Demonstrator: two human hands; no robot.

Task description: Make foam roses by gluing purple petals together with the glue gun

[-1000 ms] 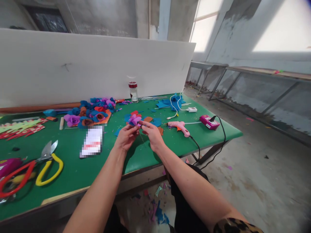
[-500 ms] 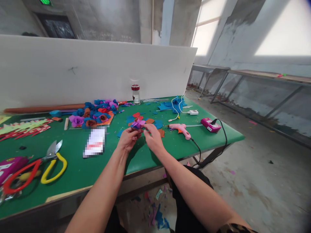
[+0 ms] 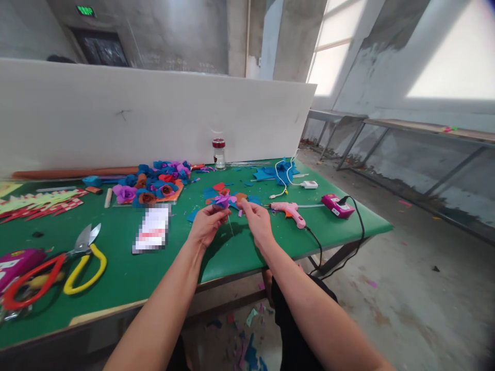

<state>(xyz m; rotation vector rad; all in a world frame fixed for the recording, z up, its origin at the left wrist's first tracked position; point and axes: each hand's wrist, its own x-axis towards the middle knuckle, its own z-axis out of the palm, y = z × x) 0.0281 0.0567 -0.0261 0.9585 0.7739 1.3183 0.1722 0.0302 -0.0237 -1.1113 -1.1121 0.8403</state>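
My left hand [image 3: 205, 225] is closed in a pinch under a purple paper flower [image 3: 223, 200], whose thin wire stem [image 3: 231, 225] slants down below the fingers. Just to the right, my right hand [image 3: 255, 219] has its thumb and fingertips pressed together. A tiny purple bit shows at those fingertips; whether it is held or lies behind them I cannot tell. Beyond both hands lie loose blue, red and brown paper petals [image 3: 219, 186]. To the right of my right hand rests a pink glue gun [image 3: 289, 212] with a glue stick in its back.
Finished paper flowers [image 3: 154, 181] are heaped at the back left. Large pruning scissors [image 3: 83, 252] lie open at the left, near a blurred white card [image 3: 152, 229]. A lidded glass jar [image 3: 219, 154] stands before the white board [image 3: 162, 113]. A magenta power socket [image 3: 337, 205] sits at the right.
My right hand has drawn back from the flower to the right, leaving a gap between the hands. The wire stem now shows under my left hand. The view has tipped slightly.
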